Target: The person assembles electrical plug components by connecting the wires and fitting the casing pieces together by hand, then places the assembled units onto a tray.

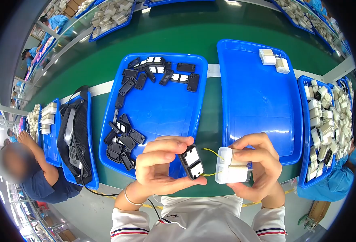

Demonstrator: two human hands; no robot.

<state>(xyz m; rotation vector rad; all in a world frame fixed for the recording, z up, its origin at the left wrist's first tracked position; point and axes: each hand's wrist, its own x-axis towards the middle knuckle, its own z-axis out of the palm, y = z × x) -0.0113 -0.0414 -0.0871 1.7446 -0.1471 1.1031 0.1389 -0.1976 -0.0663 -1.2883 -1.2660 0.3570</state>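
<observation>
My left hand (pixel 160 163) pinches a black rectangular piece (pixel 191 161) with two white pads between thumb and fingers. Just right of it, my right hand (pixel 256 165) grips a white housing (pixel 230 166) with a clear end. Thin yellow-green wires (pixel 208 174) run between the two pieces, and one wire end sticks up from the housing. Both hands are over the near edge of the green table. Beyond my left hand, a blue tray (pixel 162 109) holds several black pieces, some with white pads.
At the right, a blue tray (pixel 262 109) holds white housings (pixel 267 57); farther right is a tray of many housings (pixel 321 121). A black bag (pixel 75 137) lies in a left tray. A person (pixel 45 177) sits at the left; a blue sleeve (pixel 327 181) shows at the right.
</observation>
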